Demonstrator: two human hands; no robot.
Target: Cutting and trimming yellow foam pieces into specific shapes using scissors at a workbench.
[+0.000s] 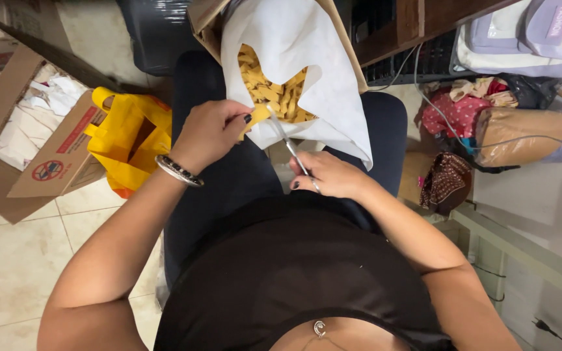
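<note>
My left hand (208,131), with a bracelet on the wrist, pinches a small yellow piece (259,114) at the lower edge of the white liner paper (294,39). My right hand (328,175) grips a pair of metal scissors (289,144), whose blades point up toward that yellow piece. A cardboard box (204,19) lined with the white paper rests against my knees and holds several small yellow pieces (274,88). I am seated, in dark trousers and a dark top.
An open cardboard box (8,110) with white paper stands at left on the tiled floor, with a yellow bag (128,140) beside it. At right are clothes, a brown paper-wrapped bundle (521,133), a lilac backpack (528,32), cables and dark wooden furniture (411,26).
</note>
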